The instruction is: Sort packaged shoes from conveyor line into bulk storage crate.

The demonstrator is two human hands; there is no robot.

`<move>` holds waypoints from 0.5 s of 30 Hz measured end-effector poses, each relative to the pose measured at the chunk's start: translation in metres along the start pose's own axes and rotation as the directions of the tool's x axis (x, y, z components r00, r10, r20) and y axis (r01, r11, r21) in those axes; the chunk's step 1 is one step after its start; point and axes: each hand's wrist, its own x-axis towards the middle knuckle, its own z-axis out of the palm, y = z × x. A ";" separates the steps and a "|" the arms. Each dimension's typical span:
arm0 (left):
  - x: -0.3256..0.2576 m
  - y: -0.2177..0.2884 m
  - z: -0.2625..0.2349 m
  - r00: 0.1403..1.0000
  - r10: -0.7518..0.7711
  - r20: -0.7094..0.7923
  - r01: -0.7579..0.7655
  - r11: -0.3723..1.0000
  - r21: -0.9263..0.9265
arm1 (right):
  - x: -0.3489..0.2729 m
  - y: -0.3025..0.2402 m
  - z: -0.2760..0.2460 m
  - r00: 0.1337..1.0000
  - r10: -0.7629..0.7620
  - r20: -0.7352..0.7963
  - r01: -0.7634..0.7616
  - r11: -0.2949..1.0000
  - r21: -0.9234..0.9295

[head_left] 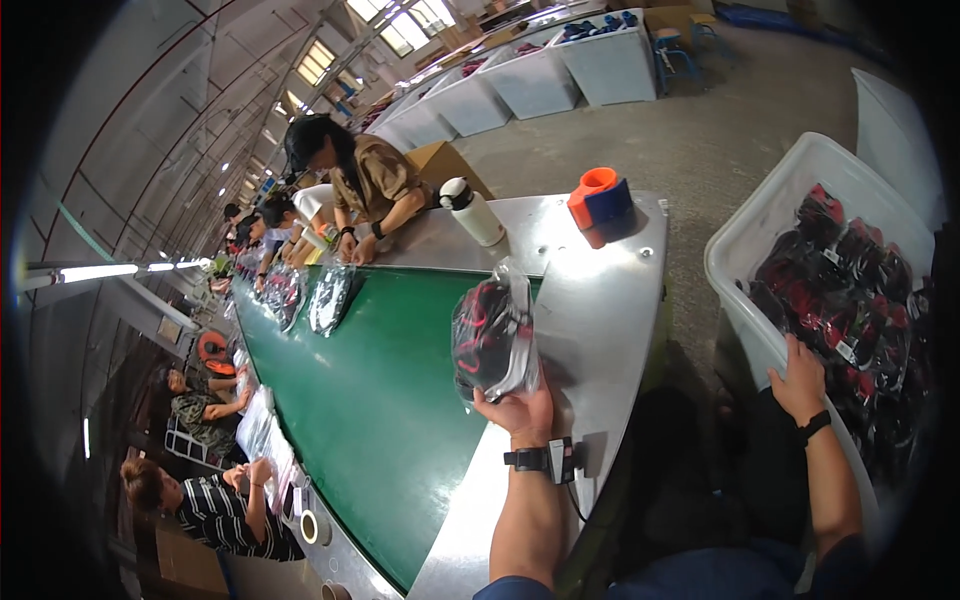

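The left hand [522, 408] grips the near end of a bagged black-and-red item [488, 340], likely supporting its weight over the right edge of the green belt [380, 400]. The right hand [798, 380] rests on the white bin [772, 205], apparently for steadiness; whether it grips cannot be told.

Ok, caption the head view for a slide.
Left hand holding a bagged item, right hand on a white bin's rim.

From here the plastic bag [490, 335] hides most fingers of the left grip [525, 410]. The white bin [770, 215] runs off past the dark right edge — its far side cut away — and the farthest workers [234, 213] are too small to make out.
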 end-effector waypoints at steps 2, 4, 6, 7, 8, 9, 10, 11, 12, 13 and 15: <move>0.001 0.008 -0.010 0.981 -0.110 0.162 0.091 0.989 0.119 | -0.001 -0.005 -0.002 1.000 -0.007 0.002 0.007 1.000 0.005; -0.001 0.005 -0.018 0.955 -0.159 0.250 0.119 0.979 0.167 | 0.001 -0.013 -0.005 1.000 0.006 0.001 -0.006 1.000 -0.024; 0.004 -0.003 -0.006 0.965 -0.162 0.204 0.113 0.966 0.232 | 0.000 -0.013 -0.007 1.000 0.001 0.009 0.000 1.000 -0.031; 0.003 -0.006 -0.006 0.970 -0.165 0.178 0.114 0.957 0.267 | -0.001 -0.010 -0.005 1.000 0.006 -0.003 -0.006 0.999 -0.042; -0.001 -0.010 -0.009 0.975 -0.164 0.152 0.112 0.947 0.302 | -0.001 -0.011 -0.006 1.000 0.023 0.008 -0.022 0.999 -0.049; -0.008 -0.017 -0.014 0.979 -0.161 0.127 0.110 0.935 0.337 | -0.001 -0.015 -0.009 0.999 0.034 0.022 -0.033 0.999 -0.040; -0.014 -0.018 -0.019 0.981 -0.165 0.105 0.115 0.922 0.369 | 0.000 -0.016 -0.013 0.998 0.051 0.031 -0.050 0.998 -0.035; -0.014 -0.021 -0.016 0.983 -0.164 0.086 0.116 0.908 0.403 | 0.000 -0.017 -0.013 0.997 0.070 0.036 -0.069 0.997 -0.042; -0.010 -0.026 -0.010 0.984 -0.164 0.068 0.118 0.892 0.437 | -0.001 -0.017 -0.013 1.000 0.031 0.000 -0.031 0.999 0.025; -0.022 -0.025 -0.024 0.981 -0.184 0.053 0.139 0.872 0.469 | -0.002 -0.011 -0.015 0.999 0.012 -0.046 -0.008 0.997 0.079; -0.020 -0.031 -0.019 0.971 -0.236 0.031 0.185 0.829 0.528 | 0.004 0.012 -0.011 0.999 0.052 -0.011 -0.047 0.961 0.272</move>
